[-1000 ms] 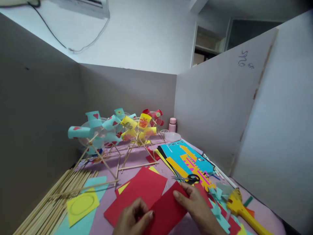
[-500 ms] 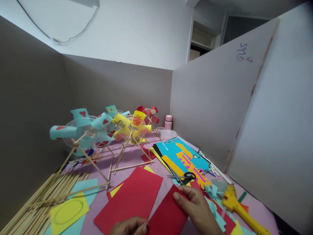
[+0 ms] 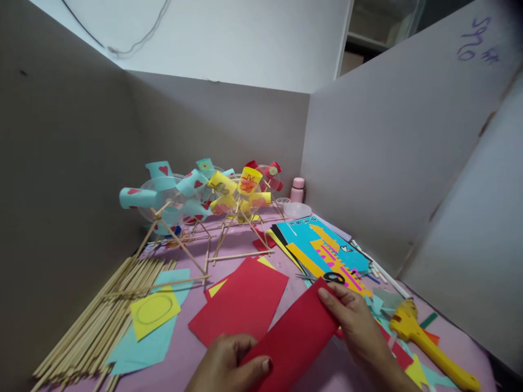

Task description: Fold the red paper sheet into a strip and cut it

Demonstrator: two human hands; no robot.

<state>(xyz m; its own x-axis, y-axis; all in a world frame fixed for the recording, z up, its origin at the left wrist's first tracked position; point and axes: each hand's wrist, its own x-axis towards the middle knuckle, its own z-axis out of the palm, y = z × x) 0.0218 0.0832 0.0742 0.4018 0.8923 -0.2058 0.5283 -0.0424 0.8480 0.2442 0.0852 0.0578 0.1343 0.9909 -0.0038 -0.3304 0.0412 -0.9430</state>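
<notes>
Taking the red paper strip [image 3: 298,335] as the reference, I noted the following. Well to its left, a bundle of wooden sticks [image 3: 93,321] lay at the edge of the pink counter [image 3: 183,359]. Nearer the strip on that side, a yellow square [image 3: 155,311] marked with an oval rested on a light blue sheet [image 3: 143,348]. Beyond the strip and to its left stood paper wheels [image 3: 192,196] on stick frames.

The left hand [image 3: 229,365] held the strip's near end, thumb on top and fingers clamped on it from below. A larger red sheet [image 3: 241,307] lay flat just to the left of the strip, partly under it.

The strip itself ran slantwise above the counter between both hands. The right hand [image 3: 359,326] met its far end, fingers [image 3: 327,296] together on top. I could not tell whether the thumb gripped it. Scissors [image 3: 333,277] lay just beyond that end, on a stack of coloured sheets [image 3: 327,245]. A yellow tool [image 3: 425,343] lay to the strip's right.
</notes>
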